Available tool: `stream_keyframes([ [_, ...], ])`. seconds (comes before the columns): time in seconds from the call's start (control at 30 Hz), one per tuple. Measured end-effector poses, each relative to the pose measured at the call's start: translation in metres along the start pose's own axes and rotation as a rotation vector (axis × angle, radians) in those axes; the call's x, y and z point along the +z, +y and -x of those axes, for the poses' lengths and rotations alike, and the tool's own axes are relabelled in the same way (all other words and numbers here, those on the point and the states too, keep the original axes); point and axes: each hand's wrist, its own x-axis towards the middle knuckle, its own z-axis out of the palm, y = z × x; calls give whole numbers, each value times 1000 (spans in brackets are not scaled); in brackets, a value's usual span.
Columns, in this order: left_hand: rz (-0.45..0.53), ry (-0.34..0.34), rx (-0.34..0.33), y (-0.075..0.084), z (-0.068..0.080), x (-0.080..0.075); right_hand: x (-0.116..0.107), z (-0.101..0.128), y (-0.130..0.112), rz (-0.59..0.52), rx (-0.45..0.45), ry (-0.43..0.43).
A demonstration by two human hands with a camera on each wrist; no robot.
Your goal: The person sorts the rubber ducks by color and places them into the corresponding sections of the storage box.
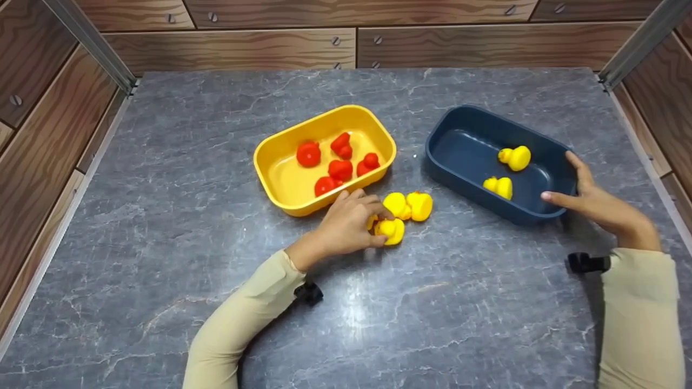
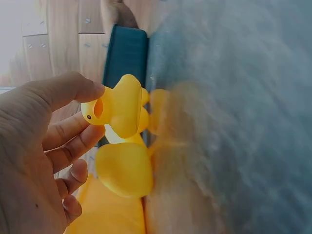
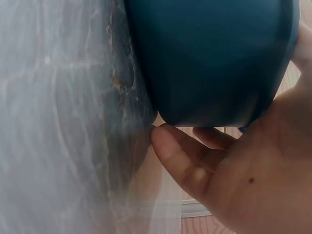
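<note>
My left hand (image 1: 354, 224) pinches a yellow rubber duck (image 2: 127, 107) by its head, between thumb and fingers, low over the tabletop. More yellow ducks (image 1: 420, 206) lie right beside it, one partly hidden behind the fingers. In the left wrist view another duck (image 2: 125, 169) shows its rounded underside. At the right, my right hand (image 1: 605, 202) holds the end of a dark blue bin (image 1: 459, 181), thumb over the rim and other fingers against the outer end wall (image 3: 209, 63). Two yellow ducks (image 1: 516, 158) lie inside that bin.
A yellow bin (image 1: 281, 138) stands just beyond my left hand, holding several red rubber toys (image 1: 308, 154). Both bins rest on a grey marbled tabletop (image 1: 189, 227). Wood-patterned panels (image 1: 232, 48) rise along the back and sides, with metal posts (image 1: 97, 43) at the corners.
</note>
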Motion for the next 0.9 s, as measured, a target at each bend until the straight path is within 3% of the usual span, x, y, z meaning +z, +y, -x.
stream_keyframes([
  [0.33,148,77,15,7,1,-14,1,-2,-1,2,4,0],
  [0.7,248,148,89,29,-14,-14,1,-2,0,15,14,-3],
  [0.9,307,160,34,42,-25,-13,0,-2,-1,-1,-4,-4],
])
